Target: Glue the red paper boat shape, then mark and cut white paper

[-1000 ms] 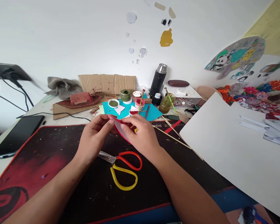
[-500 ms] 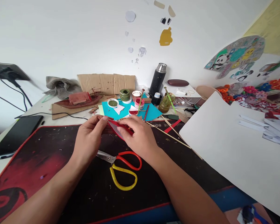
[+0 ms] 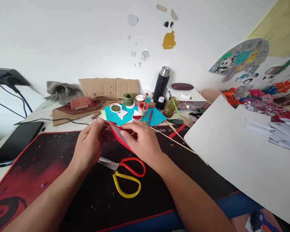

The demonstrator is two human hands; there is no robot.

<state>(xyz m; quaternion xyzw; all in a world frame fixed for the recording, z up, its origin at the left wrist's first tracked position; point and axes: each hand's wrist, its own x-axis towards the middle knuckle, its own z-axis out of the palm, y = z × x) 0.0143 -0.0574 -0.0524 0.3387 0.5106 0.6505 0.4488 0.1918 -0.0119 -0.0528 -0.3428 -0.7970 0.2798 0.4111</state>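
Between my hands is a piece of red paper with a pale inner side, bent into a curve. My left hand pinches its far left end between thumb and fingers. My right hand grips its right part, the thumb lying on the pale side and the fingers behind. The fingers hide much of the paper. Scissors with one red and one yellow handle lie on the dark mat just below my hands, their blade tips partly behind my left wrist.
Paint jars and brushes stand on blue paper behind my hands. A model boat sits at back left, a black flask behind the jars. Thin sticks and a large white sheet lie right. A phone lies left.
The red paper has tilted and bowed, showing more of its red edge and pale side. Both hands keep hold of it, and my view has shifted slightly.
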